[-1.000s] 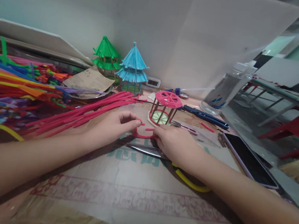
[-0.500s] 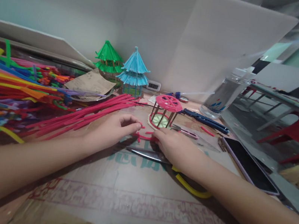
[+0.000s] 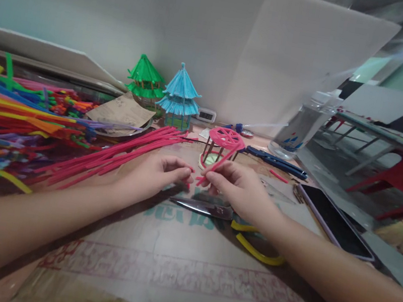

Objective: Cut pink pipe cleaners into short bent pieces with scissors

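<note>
My right hand pinches a pink pipe cleaner that slants up in front of the pavilion frame. Thumb and fingers of my left hand are closed together just left of it, with bits of pink pipe cleaner showing at the tips. Behind my hands stands the small pavilion frame, which has a pink spoked top, brown posts and a pale green base partly hidden by my right hand. Scissors with yellow handles lie below, partly under my right forearm.
Pink pipe cleaners lie left of my hands, beside piled multicoloured ones. Green and blue model pavilions stand behind. Rightward are a dark blue flat tool, a phone and a clear bottle.
My right hand has lifted slightly and turned, raising a pink pipe cleaner off the table top. My left hand has hardly moved.
</note>
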Demonstrator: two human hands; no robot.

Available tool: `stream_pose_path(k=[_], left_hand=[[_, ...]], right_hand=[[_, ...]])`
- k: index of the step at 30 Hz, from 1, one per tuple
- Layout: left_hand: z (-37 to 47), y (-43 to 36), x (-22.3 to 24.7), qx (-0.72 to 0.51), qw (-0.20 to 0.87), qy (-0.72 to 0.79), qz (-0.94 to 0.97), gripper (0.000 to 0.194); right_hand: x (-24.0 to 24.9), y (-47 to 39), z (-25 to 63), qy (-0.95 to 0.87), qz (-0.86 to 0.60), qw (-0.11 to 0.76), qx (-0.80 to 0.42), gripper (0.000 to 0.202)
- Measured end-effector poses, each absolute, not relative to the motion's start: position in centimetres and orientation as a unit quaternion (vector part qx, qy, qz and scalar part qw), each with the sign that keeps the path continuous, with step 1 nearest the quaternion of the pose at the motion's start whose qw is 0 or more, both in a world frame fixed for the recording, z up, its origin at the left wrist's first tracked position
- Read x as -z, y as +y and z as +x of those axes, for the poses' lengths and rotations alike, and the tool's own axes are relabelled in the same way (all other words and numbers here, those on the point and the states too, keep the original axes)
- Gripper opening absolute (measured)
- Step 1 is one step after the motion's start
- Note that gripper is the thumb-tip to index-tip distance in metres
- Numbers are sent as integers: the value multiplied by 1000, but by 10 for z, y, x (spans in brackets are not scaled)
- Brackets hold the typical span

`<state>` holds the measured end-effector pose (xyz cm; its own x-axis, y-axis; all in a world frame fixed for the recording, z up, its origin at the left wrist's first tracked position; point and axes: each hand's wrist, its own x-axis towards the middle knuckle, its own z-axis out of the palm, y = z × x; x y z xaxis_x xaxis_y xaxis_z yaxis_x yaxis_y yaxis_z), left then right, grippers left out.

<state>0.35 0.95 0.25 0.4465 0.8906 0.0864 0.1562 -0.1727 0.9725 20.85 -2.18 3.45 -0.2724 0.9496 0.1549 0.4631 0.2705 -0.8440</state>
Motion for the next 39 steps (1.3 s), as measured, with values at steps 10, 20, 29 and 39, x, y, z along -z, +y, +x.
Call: stream_pose_path(k=[10,20,29,39], left_hand=[[7,6,4,-345,504,381,694,22],[10,0,6,-318,561,367,671,20],[11,-2,1,-285,550,377,689,18],[12,2,-4,-350,619,396,582,21]], right_hand=[[-9,-17,199,-651,-476,383,-451,10],[-6,-15,200,-669,-459,381,-443,20],[-7,-16,200,-678,-455,385,-431,20],[-4,-19,199,-733,-425,365,-385,19]])
